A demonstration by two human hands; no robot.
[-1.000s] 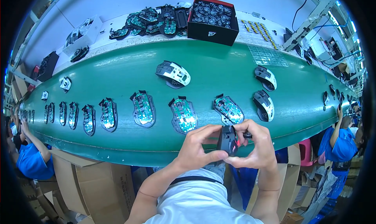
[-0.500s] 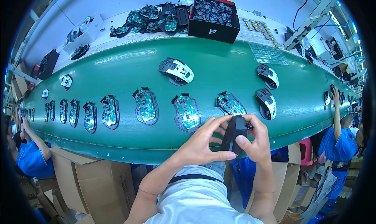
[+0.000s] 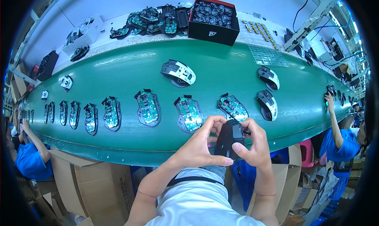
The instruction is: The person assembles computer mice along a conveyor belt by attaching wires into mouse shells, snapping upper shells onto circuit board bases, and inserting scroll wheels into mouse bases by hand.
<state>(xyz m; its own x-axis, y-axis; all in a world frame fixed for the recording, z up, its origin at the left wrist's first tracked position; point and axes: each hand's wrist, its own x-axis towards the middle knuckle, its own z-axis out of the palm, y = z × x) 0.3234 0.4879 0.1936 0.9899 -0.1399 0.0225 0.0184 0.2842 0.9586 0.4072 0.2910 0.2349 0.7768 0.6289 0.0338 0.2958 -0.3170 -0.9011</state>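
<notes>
A black mouse shell [image 3: 229, 138] is gripped between both my hands above the near edge of the green conveyor belt [image 3: 130, 72]. My left hand [image 3: 201, 145] wraps it from the left with the thumb underneath. On its right side sits my right hand [image 3: 254, 143], thumb pressed on the shell's front. Just beyond my fingers lie two open mouse bases with green circuit boards [image 3: 189, 113] [image 3: 233, 106].
A row of several more open bases [image 3: 111, 113] runs left along the belt. Three assembled mice [image 3: 178, 72] [image 3: 269, 77] [image 3: 267, 104] lie farther out. A black-and-red box of parts [image 3: 213, 20] stands behind. People in blue work at the left [image 3: 29, 159] and right [image 3: 339, 141]. Cardboard boxes [image 3: 92, 188] stand below.
My hands have turned the black shell more upright and shifted slightly right. The bases on the belt have drifted a little to the right.
</notes>
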